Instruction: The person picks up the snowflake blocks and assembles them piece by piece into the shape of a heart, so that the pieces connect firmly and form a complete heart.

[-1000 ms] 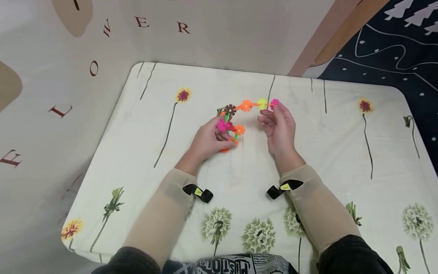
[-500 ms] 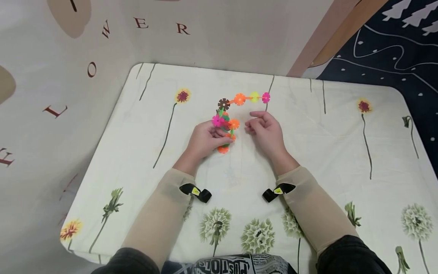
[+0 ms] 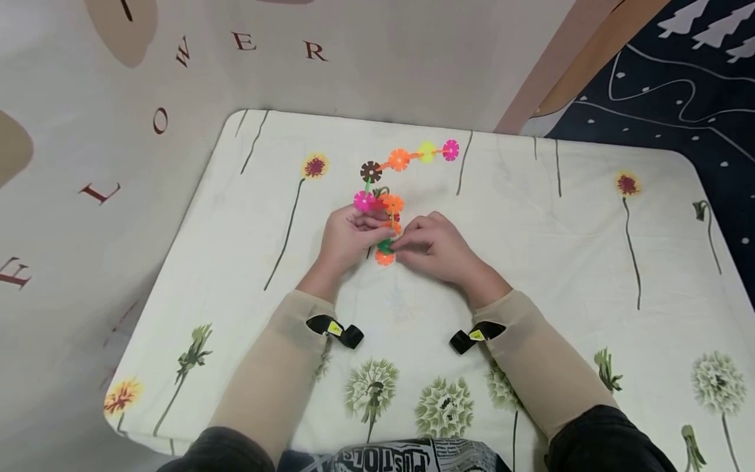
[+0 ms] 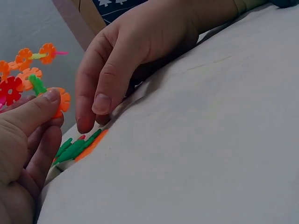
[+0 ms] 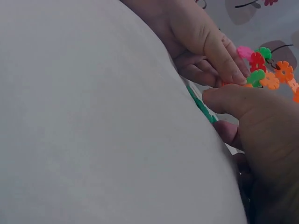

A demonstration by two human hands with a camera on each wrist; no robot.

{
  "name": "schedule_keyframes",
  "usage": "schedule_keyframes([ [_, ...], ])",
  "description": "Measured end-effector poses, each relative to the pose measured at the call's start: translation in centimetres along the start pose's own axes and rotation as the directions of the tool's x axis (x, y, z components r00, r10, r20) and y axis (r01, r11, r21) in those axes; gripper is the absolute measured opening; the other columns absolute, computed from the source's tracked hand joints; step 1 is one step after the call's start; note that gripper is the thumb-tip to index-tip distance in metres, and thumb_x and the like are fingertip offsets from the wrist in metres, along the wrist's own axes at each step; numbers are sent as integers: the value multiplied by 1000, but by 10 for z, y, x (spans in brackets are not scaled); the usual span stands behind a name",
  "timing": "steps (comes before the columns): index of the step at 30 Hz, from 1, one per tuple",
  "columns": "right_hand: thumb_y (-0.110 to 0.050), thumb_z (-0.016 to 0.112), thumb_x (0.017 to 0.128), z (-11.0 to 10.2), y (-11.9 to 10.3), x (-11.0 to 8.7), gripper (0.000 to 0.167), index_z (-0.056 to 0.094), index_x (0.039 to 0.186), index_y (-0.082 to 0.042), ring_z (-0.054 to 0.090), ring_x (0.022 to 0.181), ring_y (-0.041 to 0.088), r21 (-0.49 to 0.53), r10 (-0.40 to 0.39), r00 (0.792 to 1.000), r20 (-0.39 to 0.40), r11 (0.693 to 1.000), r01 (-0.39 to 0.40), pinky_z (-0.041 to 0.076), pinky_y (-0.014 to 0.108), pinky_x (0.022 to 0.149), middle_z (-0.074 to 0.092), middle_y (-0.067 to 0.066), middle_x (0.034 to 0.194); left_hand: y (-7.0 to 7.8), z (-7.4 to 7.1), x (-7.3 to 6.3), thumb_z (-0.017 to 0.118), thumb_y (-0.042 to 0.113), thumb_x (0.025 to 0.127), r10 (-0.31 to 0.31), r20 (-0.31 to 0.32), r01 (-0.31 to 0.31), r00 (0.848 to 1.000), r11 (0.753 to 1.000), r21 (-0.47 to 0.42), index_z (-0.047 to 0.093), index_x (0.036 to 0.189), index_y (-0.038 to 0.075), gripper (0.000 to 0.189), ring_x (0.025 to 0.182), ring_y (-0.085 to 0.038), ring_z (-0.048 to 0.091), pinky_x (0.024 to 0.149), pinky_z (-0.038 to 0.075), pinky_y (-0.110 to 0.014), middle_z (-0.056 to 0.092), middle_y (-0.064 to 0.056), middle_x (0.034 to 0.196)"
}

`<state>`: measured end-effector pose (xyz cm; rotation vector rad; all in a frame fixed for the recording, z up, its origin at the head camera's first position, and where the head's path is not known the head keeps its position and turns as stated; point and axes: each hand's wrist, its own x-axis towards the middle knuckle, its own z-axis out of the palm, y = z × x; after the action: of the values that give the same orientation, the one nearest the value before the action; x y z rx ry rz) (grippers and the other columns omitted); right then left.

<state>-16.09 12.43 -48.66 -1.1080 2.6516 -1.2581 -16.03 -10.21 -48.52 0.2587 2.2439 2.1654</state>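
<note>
My left hand [image 3: 343, 241] pinches a chain of flower-shaped plastic linking discs [image 3: 398, 159] by an orange disc [image 4: 65, 100] between thumb and fingers. The chain mixes orange, pink, red, yellow, brown and green pieces, and its far end reaches away to a pink disc [image 3: 451, 150]. My right hand [image 3: 441, 249] is low beside it, thumb and forefinger spread apart. Its fingertips are right at a green disc [image 4: 77, 148], which lies on the cloth with an orange disc [image 3: 385, 258] next to it.
A white cloth printed with flowers [image 3: 560, 262] covers the table. A pale wall hanging with letters [image 3: 315, 51] stands behind it, and a dark patterned cloth [image 3: 660, 98] is at the right. Both forearms wear beige sleeves and wrist cameras [image 3: 352, 336].
My right hand has let go of the chain's pink end and come down left to the green disc. The left hand keeps its hold; the chain's far end has swung left and away.
</note>
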Motion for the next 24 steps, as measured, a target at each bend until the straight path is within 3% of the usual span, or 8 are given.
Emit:
schedule_keyframes([
  [7, -24, 86, 92, 4, -6, 0, 22, 86, 114, -27, 45, 90, 21, -77, -34, 998, 43, 996, 38, 34, 44, 83, 58, -4, 96, -1, 1, 1, 88, -4, 85, -3, -19, 3, 1000, 1000, -14, 76, 106, -3, 25, 87, -19, 77, 80, 62, -30, 79, -12, 98],
  [15, -24, 92, 84, 5, -4, 0, 12, 84, 91, -18, 56, 98, 22, -32, 22, 1000, -18, 999, -22, 44, 41, 88, 70, -4, 100, -2, 1, 0, 87, -3, 87, -19, -25, 19, 1000, 1000, -10, 76, 109, -4, 25, 89, -19, 77, 84, 62, -30, 79, -13, 101],
  [24, -26, 88, 89, 5, -6, 1, 35, 80, 117, -7, 53, 96, 24, -120, 118, 993, 13, 986, -116, 43, 39, 82, 67, 3, 105, -4, 1, 0, 86, -5, 87, -6, -29, 5, 1000, 1000, -22, 75, 111, -5, 26, 89, -19, 77, 85, 62, -30, 78, -13, 101],
])
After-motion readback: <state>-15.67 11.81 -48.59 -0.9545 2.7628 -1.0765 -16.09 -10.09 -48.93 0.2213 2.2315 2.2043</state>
